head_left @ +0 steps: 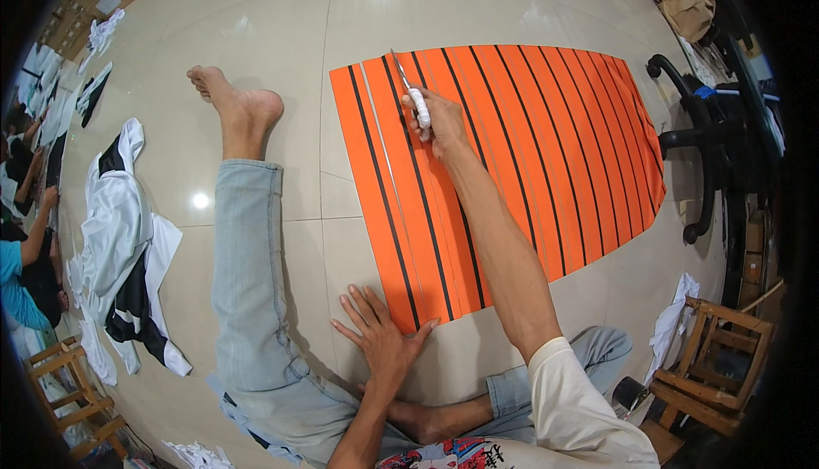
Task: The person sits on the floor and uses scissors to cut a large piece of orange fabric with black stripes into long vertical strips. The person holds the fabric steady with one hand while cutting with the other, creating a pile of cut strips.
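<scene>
A large orange sheet (pixel 503 153) with black stripes lies on the tiled floor in front of me. My right hand (pixel 438 124) is closed around scissors (pixel 420 107) with white-wrapped handles. Their blades reach the sheet's far edge, towards its left end. Left of the blades, a pale narrow gap runs from that edge down between two orange strips. My left hand (pixel 381 332) is spread flat at the sheet's near left corner, its thumb on the orange and its other fingers on the floor. Nothing is in that hand.
White and black cloth (pixel 124 239) lies heaped on the left. A wooden chair (pixel 712 358) stands at the near right, and a black wheeled chair base (pixel 704 141) beside the sheet's right end. My outstretched leg (pixel 252 273) lies left of the sheet. Other people (pixel 30 256) sit at the far left.
</scene>
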Motion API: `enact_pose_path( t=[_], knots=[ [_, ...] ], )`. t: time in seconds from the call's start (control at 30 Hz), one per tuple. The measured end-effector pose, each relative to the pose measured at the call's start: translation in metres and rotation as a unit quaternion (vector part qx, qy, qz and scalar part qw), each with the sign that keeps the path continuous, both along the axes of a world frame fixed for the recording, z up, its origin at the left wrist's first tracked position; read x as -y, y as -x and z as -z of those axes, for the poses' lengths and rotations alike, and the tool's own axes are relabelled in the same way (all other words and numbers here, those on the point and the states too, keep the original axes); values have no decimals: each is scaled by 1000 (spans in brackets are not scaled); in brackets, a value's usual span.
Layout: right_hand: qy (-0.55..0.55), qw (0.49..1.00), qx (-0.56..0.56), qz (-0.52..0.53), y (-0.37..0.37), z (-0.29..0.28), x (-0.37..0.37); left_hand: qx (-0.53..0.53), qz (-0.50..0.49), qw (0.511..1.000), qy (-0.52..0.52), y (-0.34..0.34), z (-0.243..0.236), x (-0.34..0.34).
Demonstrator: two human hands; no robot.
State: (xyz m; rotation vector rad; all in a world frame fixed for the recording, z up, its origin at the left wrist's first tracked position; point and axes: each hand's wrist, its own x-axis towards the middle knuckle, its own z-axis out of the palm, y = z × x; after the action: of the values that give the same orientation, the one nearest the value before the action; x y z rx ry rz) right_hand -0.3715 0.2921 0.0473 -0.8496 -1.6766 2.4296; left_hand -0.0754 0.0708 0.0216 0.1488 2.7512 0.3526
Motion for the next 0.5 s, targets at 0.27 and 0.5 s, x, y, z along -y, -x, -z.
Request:
enact_pose_path(
  t=[0.27, 0.5],
  knots=[
    [5, 999, -2, -37, -2, -10, -7, -31, 6, 1000, 3, -3, -2, 0],
    [84, 988, -113, -63, -131, -18, -21, -63, -1, 997, -43, -4, -12, -4]
  ],
)
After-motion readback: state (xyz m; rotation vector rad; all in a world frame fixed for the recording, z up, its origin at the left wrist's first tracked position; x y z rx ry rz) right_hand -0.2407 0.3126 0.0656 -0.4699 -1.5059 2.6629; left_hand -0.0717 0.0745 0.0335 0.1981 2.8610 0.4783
